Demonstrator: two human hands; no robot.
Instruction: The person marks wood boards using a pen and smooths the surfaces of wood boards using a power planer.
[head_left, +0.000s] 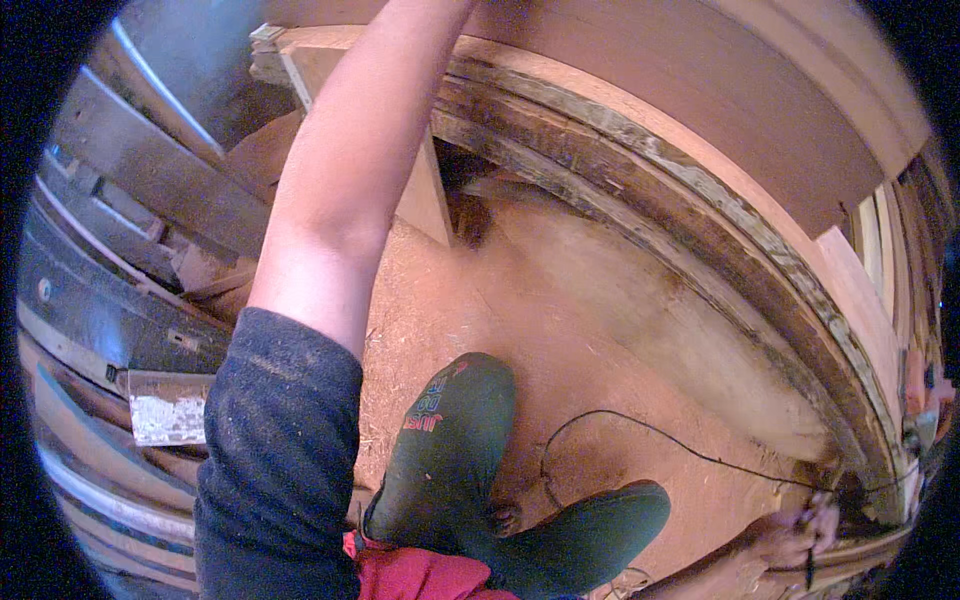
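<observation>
My left arm (335,190) in a dark sleeve stretches up across the view, and its hand lies beyond the upper edge, so I cannot see what it touches. At the lower right, my right hand (800,528) is closed, small and somewhat blurred. A thin black cable (640,422) loops over the dusty floor and runs to its fingers. A short dark strand hangs below that hand, which seems to grip the cable. Above the left forearm lies a wide brown wooden board (680,95) on stacked rough timber.
Rough timber beams (640,190) curve along the far side to the right. Dark metal machinery (120,270) fills the left, with a white-smeared block (167,408) beside it. Sawdust covers the floor (440,290). My legs in dark green trousers (450,430) are bent below me.
</observation>
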